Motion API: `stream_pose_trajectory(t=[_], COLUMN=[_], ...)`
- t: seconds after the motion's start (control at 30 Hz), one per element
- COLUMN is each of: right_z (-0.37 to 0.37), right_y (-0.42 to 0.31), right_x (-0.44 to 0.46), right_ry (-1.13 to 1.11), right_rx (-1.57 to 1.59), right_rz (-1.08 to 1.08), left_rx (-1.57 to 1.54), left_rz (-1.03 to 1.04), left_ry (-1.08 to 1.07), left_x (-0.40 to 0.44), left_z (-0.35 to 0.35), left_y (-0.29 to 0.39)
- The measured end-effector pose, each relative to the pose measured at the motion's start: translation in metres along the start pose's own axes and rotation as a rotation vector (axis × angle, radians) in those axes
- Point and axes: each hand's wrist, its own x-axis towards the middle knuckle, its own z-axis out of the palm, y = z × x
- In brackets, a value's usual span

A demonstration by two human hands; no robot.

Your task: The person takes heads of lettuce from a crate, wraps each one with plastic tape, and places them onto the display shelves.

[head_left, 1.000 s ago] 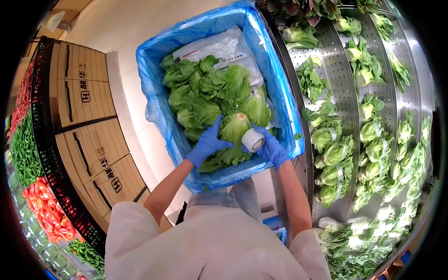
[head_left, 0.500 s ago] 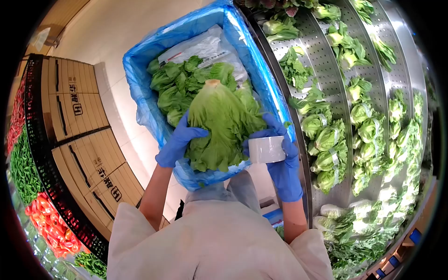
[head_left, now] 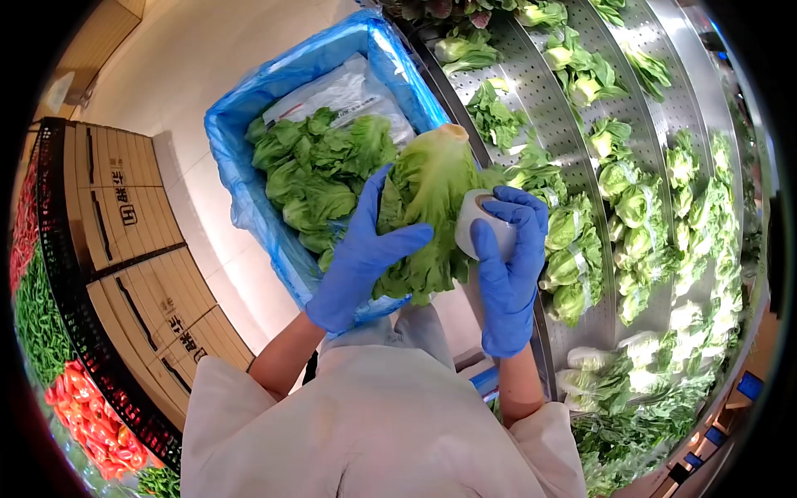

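Note:
A head of green leaf lettuce [head_left: 427, 191] is held over the near right side of a crate lined with blue plastic [head_left: 228, 158], its pale cut stem pointing away from me. My left hand [head_left: 365, 253], in a blue glove, grips the leaves from the left, with the thumb across the front. In my gloved right hand [head_left: 510, 274] is a white roll of tape [head_left: 466, 226], fingers and thumb wrapped round it, against the lettuce's right side. More loose lettuce [head_left: 311, 162] lies inside the crate, beside a printed clear plastic bag [head_left: 332, 90].
To my right rises a stepped metal shelf [head_left: 573, 137] with rows of bok choy [head_left: 585, 70] and taped lettuce heads [head_left: 573, 228]. On the left stand cardboard-coloured drawers [head_left: 124, 174] and a black rack edge [head_left: 70, 249] beside red peppers [head_left: 87, 415] and green chillies [head_left: 41, 315].
The lettuce has moved right, away from over the crate's middle, and turned. My left hand has shifted right along it, and the tape roll has tilted in my right hand.

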Motion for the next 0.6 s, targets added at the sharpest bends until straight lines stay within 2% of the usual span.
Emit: stream_pose_trajectory(t=[0.03, 0.1, 0.2, 0.27, 0.33, 0.47, 0.53, 0.6], right_z=[-0.003, -0.004, -0.006, -0.008, -0.015, -0.035, -0.048, -0.056], right_y=[0.0, -0.001, -0.005, -0.008, -0.008, 0.001, 0.006, 0.003], right_x=[0.0, -0.004, -0.009, -0.012, -0.013, -0.019, -0.021, -0.025], right_ry=[-0.009, 0.02, 0.043, 0.072, 0.089, 0.146, 0.189, 0.192], right_rx=[-0.017, -0.062, -0.176, -0.339, -0.357, -0.185, 0.078, -0.005], right_rz=[0.0, -0.024, -0.081, -0.176, -0.157, 0.009, 0.16, 0.144], left_rx=[-0.001, 0.077, 0.145, 0.171, 0.198, 0.23, 0.209, 0.088], left_rz=[-0.004, 0.163, 0.246, 0.217, 0.188, 0.145, 0.106, -0.031], left_ry=[-0.007, -0.087, -0.077, -0.044, -0.023, -0.027, -0.061, -0.174], left_x=[0.002, 0.009, 0.017, 0.015, 0.015, 0.018, 0.015, 0.012], left_z=[0.001, 0.003, 0.009, 0.019, 0.026, 0.04, 0.046, 0.054], left_y=[-0.004, -0.017, -0.032, -0.032, -0.033, -0.04, -0.04, -0.039])
